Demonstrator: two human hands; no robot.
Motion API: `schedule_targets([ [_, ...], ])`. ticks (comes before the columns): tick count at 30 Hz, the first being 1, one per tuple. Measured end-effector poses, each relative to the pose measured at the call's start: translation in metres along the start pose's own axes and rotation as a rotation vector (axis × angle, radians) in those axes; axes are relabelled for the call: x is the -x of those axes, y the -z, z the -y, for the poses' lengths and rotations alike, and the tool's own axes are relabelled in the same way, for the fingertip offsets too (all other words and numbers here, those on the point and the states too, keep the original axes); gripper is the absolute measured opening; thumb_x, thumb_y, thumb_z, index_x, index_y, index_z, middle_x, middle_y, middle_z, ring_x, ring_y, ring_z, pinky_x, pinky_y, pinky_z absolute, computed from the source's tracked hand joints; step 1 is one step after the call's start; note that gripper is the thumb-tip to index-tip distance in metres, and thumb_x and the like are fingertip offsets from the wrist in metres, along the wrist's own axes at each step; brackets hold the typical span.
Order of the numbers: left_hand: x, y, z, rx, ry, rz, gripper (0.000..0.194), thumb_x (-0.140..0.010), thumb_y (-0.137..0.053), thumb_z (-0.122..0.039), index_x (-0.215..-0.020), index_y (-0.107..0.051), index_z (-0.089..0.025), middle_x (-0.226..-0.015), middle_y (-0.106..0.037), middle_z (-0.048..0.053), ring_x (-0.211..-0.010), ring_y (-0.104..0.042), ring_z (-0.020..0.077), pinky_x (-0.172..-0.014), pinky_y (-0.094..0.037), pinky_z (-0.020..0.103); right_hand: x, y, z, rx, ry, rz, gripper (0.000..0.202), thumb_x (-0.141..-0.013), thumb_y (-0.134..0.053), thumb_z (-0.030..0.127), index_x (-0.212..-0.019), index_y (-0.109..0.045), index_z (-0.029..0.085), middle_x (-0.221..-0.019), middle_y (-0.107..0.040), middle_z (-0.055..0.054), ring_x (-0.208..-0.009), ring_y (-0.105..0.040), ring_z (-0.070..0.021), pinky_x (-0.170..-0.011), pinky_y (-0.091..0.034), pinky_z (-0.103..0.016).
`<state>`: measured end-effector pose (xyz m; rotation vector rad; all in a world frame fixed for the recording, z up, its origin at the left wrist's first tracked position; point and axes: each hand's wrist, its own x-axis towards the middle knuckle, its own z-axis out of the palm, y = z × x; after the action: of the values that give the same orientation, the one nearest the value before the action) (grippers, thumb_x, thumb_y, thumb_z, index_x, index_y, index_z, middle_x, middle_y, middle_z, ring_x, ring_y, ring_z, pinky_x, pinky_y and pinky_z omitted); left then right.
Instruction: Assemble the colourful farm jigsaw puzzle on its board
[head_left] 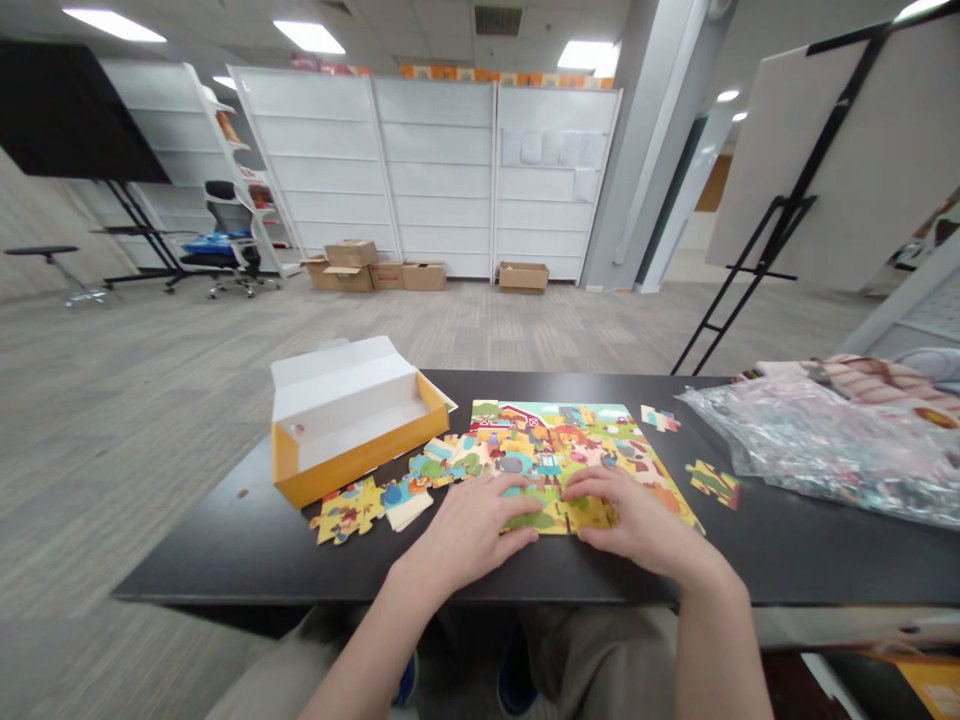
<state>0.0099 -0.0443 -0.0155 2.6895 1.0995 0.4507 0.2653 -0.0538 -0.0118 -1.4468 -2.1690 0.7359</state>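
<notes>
A: In the head view, where do you find the puzzle?

B: The puzzle (581,455) lies flat on the counter (247,545), to the right of the orange box (364,458). You have loose pieces (350,508) along that box's near side, and a lone piece (712,483) farther to its right than the puzzle.

A: And your hands?

B: Apart from each other, both right of the box, at the puzzle's near edge. Your left hand (480,520) has its thumb and fingers spread; whether your right hand (634,515) pinches a piece, you can't tell.

A: How should it handle for you?

B: Likely light, stiff card, a little slick; the interlocking tabs could bend or fray. Take each piece by opposite edges of its body, sparing the tabs, and press flat with your fingertips.
</notes>
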Motion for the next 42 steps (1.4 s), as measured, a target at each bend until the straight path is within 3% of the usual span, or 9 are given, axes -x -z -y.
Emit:
schedule_targets([
  [10,0.001,-0.004,0.001,-0.01,-0.007,-0.01,0.028,-0.096,-0.059,-0.044,-0.121,-0.068,-0.035,-0.137,-0.061,0.0,-0.125,-0.057,0.0266,-0.103,-0.048,0.041,-0.002,-0.006,0.002,0.061,-0.069,0.051,0.029,-0.077,-0.073,0.026,-0.106,-0.079,0.026,-0.132,-0.064,-0.008,-0.124,-0.056,-0.0331,-0.113,-0.038,-0.052],
  [13,0.001,-0.003,0.0,-0.016,-0.014,-0.011,0.029,-0.096,-0.059,-0.043,-0.121,-0.068,-0.033,-0.137,-0.062,0.001,-0.124,-0.058,0.0262,-0.104,-0.049,0.04,0.003,0.0,0.0,0.039,-0.055,0.028,0.038,-0.075,-0.077,0.032,-0.113,-0.076,0.027,-0.137,-0.062,-0.008,-0.13,-0.053,-0.0338,-0.114,-0.037,-0.052],
  [16,0.001,-0.003,0.0,-0.019,-0.015,-0.016,0.029,-0.096,-0.059,-0.042,-0.121,-0.068,-0.032,-0.137,-0.062,0.001,-0.124,-0.059,0.0262,-0.103,-0.049,0.041,0.015,0.014,-0.015,0.015,-0.037,-0.104,0.049,-0.077,-0.074,0.044,-0.124,-0.07,0.027,-0.141,-0.059,-0.009,-0.135,-0.048,-0.0331,-0.116,-0.035,-0.051],
  [19,0.001,-0.005,0.002,-0.014,-0.008,-0.024,0.03,-0.096,-0.059,-0.043,-0.122,-0.067,-0.031,-0.138,-0.062,0.003,-0.123,-0.06,0.0262,-0.103,-0.049,0.041,0.029,0.028,-0.038,0.029,-0.11,-0.304,0.039,-0.088,-0.06,0.048,-0.117,-0.072,0.025,-0.131,-0.066,-0.012,-0.127,-0.056,-0.0323,-0.112,-0.04,-0.05],
  [21,0.0,-0.007,0.002,-0.008,0.003,-0.034,0.03,-0.095,-0.059,-0.043,-0.122,-0.066,-0.03,-0.138,-0.062,0.003,-0.123,-0.059,0.0263,-0.104,-0.049,0.042,0.036,0.033,-0.05,0.042,-0.183,-0.353,0.037,-0.089,-0.056,0.048,-0.111,-0.073,0.023,-0.123,-0.07,-0.013,-0.117,-0.062,-0.0321,-0.107,-0.045,-0.05],
  [24,0.0,-0.009,0.003,0.007,0.013,-0.044,0.033,-0.095,-0.061,-0.042,-0.126,-0.064,-0.03,-0.138,-0.061,0.004,-0.125,-0.059,0.0261,-0.106,-0.048,0.043,0.037,0.032,-0.049,0.059,-0.171,-0.265,0.036,-0.084,-0.064,0.046,-0.11,-0.073,0.023,-0.129,-0.067,-0.013,-0.122,-0.06,-0.0329,-0.11,-0.041,-0.05],
  [29,-0.001,-0.01,0.005,0.025,0.024,-0.036,0.038,-0.094,-0.063,-0.041,-0.13,-0.061,-0.031,-0.139,-0.061,0.004,-0.125,-0.059,0.0261,-0.104,-0.049,0.042,0.022,0.014,-0.019,0.105,-0.117,-0.13,0.059,-0.071,-0.078,0.036,-0.128,-0.066,0.026,-0.142,-0.059,-0.008,-0.138,-0.044,-0.0323,-0.119,-0.029,-0.05],
  [34,-0.002,-0.01,0.005,0.046,0.028,-0.033,0.037,-0.092,-0.065,-0.04,-0.127,-0.063,-0.029,-0.138,-0.062,0.005,-0.126,-0.059,0.0256,-0.104,-0.049,0.041,0.012,0.003,-0.005,0.057,-0.171,-0.074,0.078,-0.073,-0.074,0.025,-0.146,-0.047,0.029,-0.133,-0.064,-0.006,-0.137,-0.043,-0.0281,-0.116,-0.032,-0.047],
  [42,-0.001,-0.012,0.006,0.078,0.022,-0.055,0.035,-0.091,-0.067,-0.039,-0.124,-0.064,-0.027,-0.139,-0.062,0.006,-0.127,-0.058,0.0251,-0.107,-0.047,0.042,0.013,0.002,0.0,0.049,-0.139,-0.087,0.068,-0.075,-0.068,0.024,-0.139,-0.047,0.027,-0.128,-0.062,-0.007,-0.13,-0.049,-0.0261,-0.114,-0.034,-0.045],
])
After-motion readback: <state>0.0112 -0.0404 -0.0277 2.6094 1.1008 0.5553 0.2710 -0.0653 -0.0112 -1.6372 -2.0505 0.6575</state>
